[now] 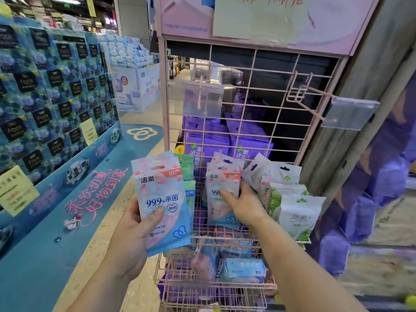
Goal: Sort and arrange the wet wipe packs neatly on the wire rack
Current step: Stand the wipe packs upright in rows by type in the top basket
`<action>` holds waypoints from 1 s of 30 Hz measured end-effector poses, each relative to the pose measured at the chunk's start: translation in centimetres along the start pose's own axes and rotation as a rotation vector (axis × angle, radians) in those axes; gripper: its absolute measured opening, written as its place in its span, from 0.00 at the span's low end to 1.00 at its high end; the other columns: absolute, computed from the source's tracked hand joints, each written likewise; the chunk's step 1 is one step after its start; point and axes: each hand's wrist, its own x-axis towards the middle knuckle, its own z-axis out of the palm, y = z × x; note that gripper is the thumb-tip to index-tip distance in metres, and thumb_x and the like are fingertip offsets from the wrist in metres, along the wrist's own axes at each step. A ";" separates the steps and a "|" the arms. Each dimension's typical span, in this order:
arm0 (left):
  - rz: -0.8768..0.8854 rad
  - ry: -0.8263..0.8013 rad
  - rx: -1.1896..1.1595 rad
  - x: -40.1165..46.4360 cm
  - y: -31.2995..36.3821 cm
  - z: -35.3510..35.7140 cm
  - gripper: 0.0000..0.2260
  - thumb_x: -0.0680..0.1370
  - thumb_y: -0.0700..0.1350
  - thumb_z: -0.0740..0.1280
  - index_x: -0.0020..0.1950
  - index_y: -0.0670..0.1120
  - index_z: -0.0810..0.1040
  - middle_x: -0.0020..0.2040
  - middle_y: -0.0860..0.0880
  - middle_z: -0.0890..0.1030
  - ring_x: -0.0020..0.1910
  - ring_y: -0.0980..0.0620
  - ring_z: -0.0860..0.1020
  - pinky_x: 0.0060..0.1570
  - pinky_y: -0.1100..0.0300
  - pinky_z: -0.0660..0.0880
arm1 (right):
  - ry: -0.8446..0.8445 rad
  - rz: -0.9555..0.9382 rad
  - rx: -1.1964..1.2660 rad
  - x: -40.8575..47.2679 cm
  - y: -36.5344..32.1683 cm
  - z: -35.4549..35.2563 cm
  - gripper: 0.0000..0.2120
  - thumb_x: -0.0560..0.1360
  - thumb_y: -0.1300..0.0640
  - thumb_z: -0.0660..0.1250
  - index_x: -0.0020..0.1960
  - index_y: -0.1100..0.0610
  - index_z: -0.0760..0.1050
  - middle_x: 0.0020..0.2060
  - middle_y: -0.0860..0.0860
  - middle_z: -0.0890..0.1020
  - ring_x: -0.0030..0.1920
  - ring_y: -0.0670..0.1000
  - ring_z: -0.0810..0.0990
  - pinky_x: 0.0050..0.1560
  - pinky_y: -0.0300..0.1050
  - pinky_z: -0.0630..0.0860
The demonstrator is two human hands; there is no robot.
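My left hand (135, 224) holds a small stack of pink-and-blue wet wipe packs (162, 199) upright in front of the pink wire rack (265, 104), left of centre. Green-topped packs (188, 167) show behind that stack. My right hand (243, 203) rests with spread fingers on a hanging bunch of the same pink-and-blue packs (221, 188) on the rack. To the right hang white-and-green packs (292, 212), fanned and tilted. Loose blue and pink packs (243, 269) lie in the wire basket (213, 296) below.
Two empty hooks with clear price holders, one (202, 100) on the left and one (349, 113) on the right, stick out higher on the rack. Purple packs (209, 140) are stacked behind the grid. A blue tissue display (56, 91) stands left. A wall and purple goods are at right.
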 end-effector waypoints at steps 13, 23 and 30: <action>0.045 -0.066 0.116 0.0 -0.9 2.0 0.17 0.69 0.39 0.71 0.56 0.49 0.76 0.51 0.48 0.86 0.49 0.49 0.84 0.43 0.57 0.82 | 0.284 0.062 0.055 -0.9 -0.4 1.2 0.23 0.76 0.52 0.66 0.69 0.52 0.65 0.59 0.50 0.76 0.60 0.55 0.76 0.59 0.50 0.74; 0.049 -0.111 0.328 2.7 -5.7 9.7 0.20 0.74 0.34 0.69 0.57 0.57 0.73 0.51 0.56 0.84 0.51 0.57 0.82 0.48 0.62 0.78 | 0.008 -0.037 0.420 -5.4 -3.0 -2.5 0.10 0.81 0.51 0.55 0.50 0.46 0.75 0.49 0.43 0.80 0.50 0.42 0.77 0.57 0.44 0.72; 0.050 0.094 0.473 4.3 -7.4 11.7 0.13 0.65 0.37 0.70 0.49 0.39 0.81 0.43 0.36 0.84 0.40 0.47 0.80 0.41 0.54 0.78 | -0.194 -0.040 0.342 -7.0 -2.0 -2.2 0.29 0.75 0.55 0.60 0.73 0.40 0.57 0.63 0.43 0.76 0.58 0.47 0.76 0.65 0.49 0.72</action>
